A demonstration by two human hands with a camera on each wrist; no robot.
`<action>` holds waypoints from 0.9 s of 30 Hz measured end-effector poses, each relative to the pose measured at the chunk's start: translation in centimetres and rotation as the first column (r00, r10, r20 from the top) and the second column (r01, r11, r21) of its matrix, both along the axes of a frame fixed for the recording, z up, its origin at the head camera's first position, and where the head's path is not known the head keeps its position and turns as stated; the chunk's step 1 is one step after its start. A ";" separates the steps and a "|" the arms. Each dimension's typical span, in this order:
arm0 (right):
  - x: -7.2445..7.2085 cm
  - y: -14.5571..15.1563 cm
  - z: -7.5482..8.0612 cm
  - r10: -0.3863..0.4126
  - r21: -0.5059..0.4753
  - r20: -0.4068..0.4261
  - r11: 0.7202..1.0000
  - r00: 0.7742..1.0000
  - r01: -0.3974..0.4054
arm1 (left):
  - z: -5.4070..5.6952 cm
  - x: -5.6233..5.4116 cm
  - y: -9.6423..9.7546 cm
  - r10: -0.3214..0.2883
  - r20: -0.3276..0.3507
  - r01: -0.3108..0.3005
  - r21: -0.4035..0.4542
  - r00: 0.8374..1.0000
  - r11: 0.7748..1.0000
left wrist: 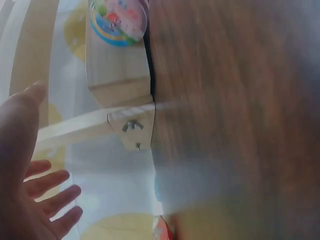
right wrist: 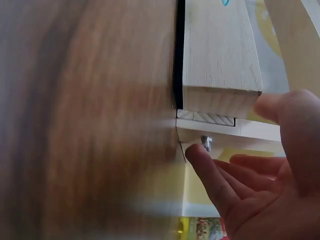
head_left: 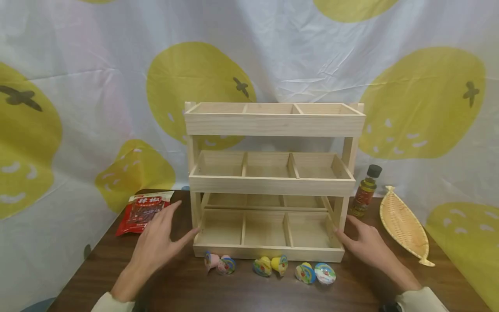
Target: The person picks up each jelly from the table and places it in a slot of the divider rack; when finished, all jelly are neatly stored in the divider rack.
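A pale wooden three-tier rack [head_left: 269, 186], each tier split into compartments, stands on the dark table. Beside its lower left end is my left hand [head_left: 157, 242], fingers spread and holding nothing; in the left wrist view the hand [left wrist: 30, 190] is apart from the wood. My right hand [head_left: 366, 242] is at the lower right end with fingers extended. Its thumb [right wrist: 272, 106] lies at the bottom tray's corner; whether it presses there I cannot tell. Several small jelly cups line the rack's front: pink cups [head_left: 226, 264], yellow cups [head_left: 263, 266] and a white-lidded cup [head_left: 325, 273].
A red packet of dried chillies [head_left: 144, 212] lies left of the rack. To the right stand a dark-capped oil bottle [head_left: 364, 193] and a woven boat-shaped basket [head_left: 403, 221]. A lemon-print curtain [head_left: 288, 52] hangs behind the table [head_left: 187, 290].
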State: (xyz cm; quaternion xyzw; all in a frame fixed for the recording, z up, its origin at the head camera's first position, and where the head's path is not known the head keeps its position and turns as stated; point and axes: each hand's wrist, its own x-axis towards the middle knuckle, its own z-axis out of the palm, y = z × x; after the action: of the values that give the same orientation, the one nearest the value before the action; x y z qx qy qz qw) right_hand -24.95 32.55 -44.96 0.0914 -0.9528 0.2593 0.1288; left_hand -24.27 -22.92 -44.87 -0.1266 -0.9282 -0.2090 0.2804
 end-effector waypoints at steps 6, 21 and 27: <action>-0.2 0.2 -0.6 0.014 -0.012 0.037 1.000 0.999 -0.014 | -0.2 1.3 0.9 -0.030 -0.099 0.036 0.054 0.995 0.998; -0.1 0.0 -0.4 0.030 -0.052 0.079 0.998 0.996 -0.026 | -1.2 2.8 2.8 -0.444 0.067 0.447 -0.020 0.893 0.895; -0.2 0.1 -0.5 0.028 -0.047 0.081 0.999 0.996 -0.024 | -1.1 3.1 3.3 -0.496 0.103 0.502 -0.036 0.862 0.864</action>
State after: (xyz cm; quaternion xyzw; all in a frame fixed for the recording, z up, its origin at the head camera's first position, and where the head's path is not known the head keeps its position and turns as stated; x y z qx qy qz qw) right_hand -25.17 32.64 -45.47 0.0902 -0.9497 0.2865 0.0885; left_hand -21.18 -19.63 -45.96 -0.3612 -0.8816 -0.2514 0.1704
